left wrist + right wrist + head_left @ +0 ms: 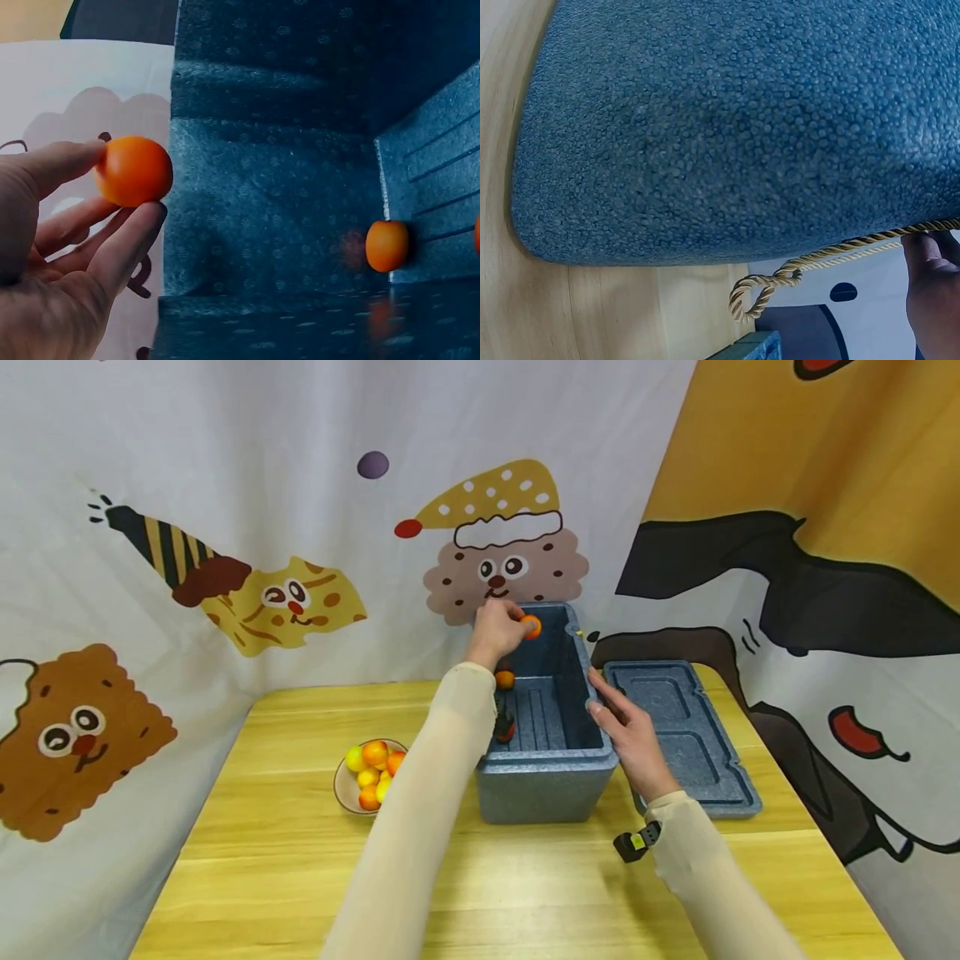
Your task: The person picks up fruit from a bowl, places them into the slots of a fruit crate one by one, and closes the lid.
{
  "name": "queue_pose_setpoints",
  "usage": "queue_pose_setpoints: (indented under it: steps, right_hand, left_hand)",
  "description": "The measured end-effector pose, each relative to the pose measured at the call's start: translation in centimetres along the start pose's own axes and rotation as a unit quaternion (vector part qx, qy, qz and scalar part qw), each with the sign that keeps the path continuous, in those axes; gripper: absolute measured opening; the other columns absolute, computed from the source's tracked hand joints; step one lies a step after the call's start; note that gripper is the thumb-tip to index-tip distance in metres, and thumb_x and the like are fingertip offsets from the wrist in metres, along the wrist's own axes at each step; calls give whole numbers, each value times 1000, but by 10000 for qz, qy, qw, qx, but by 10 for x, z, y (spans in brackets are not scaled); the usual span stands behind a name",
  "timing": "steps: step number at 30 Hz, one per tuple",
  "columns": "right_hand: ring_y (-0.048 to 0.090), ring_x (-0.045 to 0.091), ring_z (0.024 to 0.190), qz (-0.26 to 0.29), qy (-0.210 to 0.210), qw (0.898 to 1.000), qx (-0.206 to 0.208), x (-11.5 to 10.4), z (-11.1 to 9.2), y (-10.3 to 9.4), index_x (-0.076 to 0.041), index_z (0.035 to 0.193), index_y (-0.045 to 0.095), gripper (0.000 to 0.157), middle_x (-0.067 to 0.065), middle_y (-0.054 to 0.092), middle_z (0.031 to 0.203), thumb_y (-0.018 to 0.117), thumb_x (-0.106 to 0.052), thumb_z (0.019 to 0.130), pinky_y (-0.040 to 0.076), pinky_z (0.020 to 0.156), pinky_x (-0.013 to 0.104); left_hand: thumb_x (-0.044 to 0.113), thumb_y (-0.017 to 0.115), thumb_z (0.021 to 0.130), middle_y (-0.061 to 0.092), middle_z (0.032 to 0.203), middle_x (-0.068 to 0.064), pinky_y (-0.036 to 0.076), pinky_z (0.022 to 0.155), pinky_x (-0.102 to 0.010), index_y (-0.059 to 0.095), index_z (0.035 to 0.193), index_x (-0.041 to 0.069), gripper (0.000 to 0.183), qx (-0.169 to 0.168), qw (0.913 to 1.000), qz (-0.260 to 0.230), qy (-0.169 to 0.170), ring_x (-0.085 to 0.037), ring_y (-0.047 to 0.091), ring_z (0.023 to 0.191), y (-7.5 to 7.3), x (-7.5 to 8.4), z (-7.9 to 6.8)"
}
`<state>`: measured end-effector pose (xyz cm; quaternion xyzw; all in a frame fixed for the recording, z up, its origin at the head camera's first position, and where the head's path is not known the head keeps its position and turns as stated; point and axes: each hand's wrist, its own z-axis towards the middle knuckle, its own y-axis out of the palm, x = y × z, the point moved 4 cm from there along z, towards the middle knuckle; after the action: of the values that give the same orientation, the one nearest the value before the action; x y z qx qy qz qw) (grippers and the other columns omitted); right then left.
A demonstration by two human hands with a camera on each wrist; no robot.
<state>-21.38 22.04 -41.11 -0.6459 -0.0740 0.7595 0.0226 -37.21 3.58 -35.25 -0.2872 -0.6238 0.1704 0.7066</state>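
Note:
Thumb and fingers of my left hand (497,631) pinch a small smooth orange (135,171) at the far left rim of a deep blue-grey foam box (545,762). A second orange fruit (387,246) lies inside the box by its far end. Nearer, a dark and red item (506,727) is partly hidden by the left wrist. My right hand (633,739) rests against the box's right side, thumb at the rim and fingers extended. In the right wrist view, its fingers touch a twisted gold rope (847,247) along the box's outer wall.
Left of the box, a bowl (347,795) holds several orange and yellow fruits, partly behind my left sleeve. The box's grey lid (693,752) lies on the wooden table (300,877) to the right. A printed cloth (285,485) hangs behind.

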Motion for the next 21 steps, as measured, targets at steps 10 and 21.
queue_pose_setpoints:
  steps: [10,21]
  right_hand:
    - [28,21,143,9,-18,10000,34,0,-1,-1,-8,152,35,51,5,29,158,49,-18,105,34,110,30]
    - [27,21,143,37,-48,10000,33,3,1,-1,-9,153,35,51,6,28,158,50,-19,105,33,111,33]
  left_hand:
    - [27,71,93,69,105,-7,53,76,-33,72,109,5,28,-164,9985,122,-500,-22,63,85,14,-12,2]
    - [22,70,94,68,108,-9,53,81,-32,70,112,2,26,-211,9973,401,-575,-21,64,90,25,-14,7]
